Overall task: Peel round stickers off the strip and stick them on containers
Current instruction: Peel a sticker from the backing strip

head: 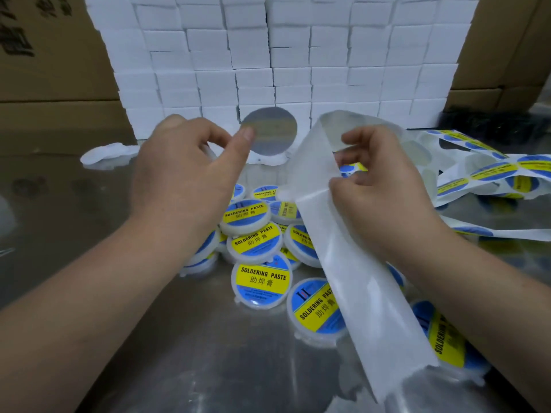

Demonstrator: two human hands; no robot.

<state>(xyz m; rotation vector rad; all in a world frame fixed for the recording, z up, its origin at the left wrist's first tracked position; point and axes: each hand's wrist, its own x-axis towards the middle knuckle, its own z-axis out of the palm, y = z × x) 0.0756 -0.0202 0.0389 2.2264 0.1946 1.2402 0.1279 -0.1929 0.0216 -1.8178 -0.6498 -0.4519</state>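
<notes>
Pinching a peeled sticker (pixel 274 135) by its edge, the left hand (pixel 179 180) hangs above the containers (pixel 262 281). Right hand (pixel 384 192) grips the strip (pixel 357 293).

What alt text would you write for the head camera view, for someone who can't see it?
A person's left hand pinches a peeled round sticker, grey back toward the camera, while the right hand grips the white backing strip. Below, labelled soldering-paste containers lie heaped on a shiny table before stacked white boxes.
</notes>
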